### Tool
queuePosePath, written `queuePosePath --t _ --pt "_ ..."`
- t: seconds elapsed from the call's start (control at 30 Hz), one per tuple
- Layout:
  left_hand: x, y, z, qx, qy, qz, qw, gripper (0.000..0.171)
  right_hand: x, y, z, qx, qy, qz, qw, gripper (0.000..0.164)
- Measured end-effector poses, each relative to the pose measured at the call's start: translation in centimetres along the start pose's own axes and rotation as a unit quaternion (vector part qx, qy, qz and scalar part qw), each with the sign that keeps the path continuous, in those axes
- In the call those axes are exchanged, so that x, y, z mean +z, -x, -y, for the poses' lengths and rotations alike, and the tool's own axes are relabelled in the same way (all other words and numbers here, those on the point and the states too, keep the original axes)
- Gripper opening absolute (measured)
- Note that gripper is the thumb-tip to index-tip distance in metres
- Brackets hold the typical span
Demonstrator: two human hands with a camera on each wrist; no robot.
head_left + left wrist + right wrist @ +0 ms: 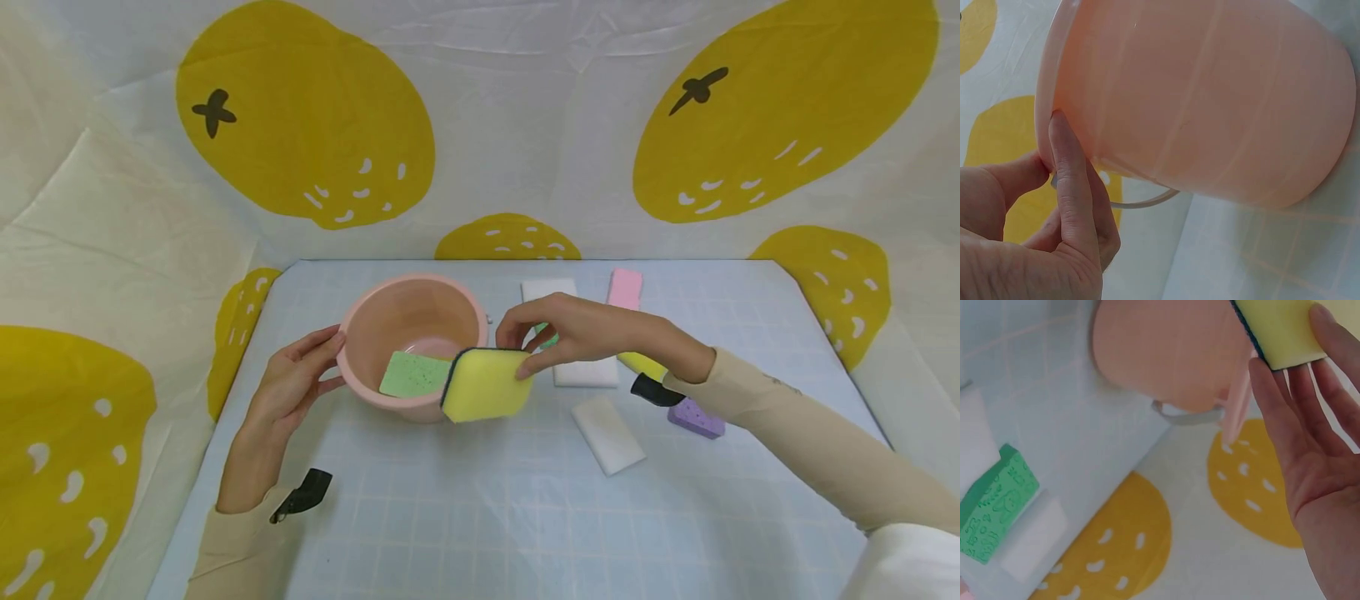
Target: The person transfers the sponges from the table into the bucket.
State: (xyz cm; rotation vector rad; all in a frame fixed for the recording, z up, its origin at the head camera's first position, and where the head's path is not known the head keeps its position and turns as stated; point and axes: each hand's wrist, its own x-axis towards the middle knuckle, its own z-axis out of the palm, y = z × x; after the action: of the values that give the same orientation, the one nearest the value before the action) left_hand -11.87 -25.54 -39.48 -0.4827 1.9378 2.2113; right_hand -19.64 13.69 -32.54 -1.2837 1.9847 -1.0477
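Nearest me, on the person's side, the right hand [566, 329] had a yellow sponge [487, 385] pinched, thumb flat on the soft yellow face, fingers behind on the dark backing, spread only as wide as the sponge was thick. It was up off the table [450, 517], in front of the right side of a pink bucket [367, 321]; I couldn't tell whether it touched the rim.

The left hand [288, 379] had the bucket's rim on the other side, thumb and fingers nearly closed on that thin edge. Inside the bucket lay a speckled green sponge [411, 375].

A small white pad [609, 435] lay to the right, a purple sponge [697, 418] beyond it, near the right forearm. Farther back were another white pad [588, 373], a patterned green sponge [1000, 506] and a pink block [625, 289]. Behind everything hung a cloth [525, 125] printed with big yellow fruit.
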Motion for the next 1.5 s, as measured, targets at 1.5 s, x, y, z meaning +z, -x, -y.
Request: queuePosePath --t 1.5 --pt "0.1 0.0 0.0 -0.008 -0.014 -0.008 0.9999 0.068 -0.5 -8.9 -1.4 -0.014 0.072 -0.118 0.990 0.029"
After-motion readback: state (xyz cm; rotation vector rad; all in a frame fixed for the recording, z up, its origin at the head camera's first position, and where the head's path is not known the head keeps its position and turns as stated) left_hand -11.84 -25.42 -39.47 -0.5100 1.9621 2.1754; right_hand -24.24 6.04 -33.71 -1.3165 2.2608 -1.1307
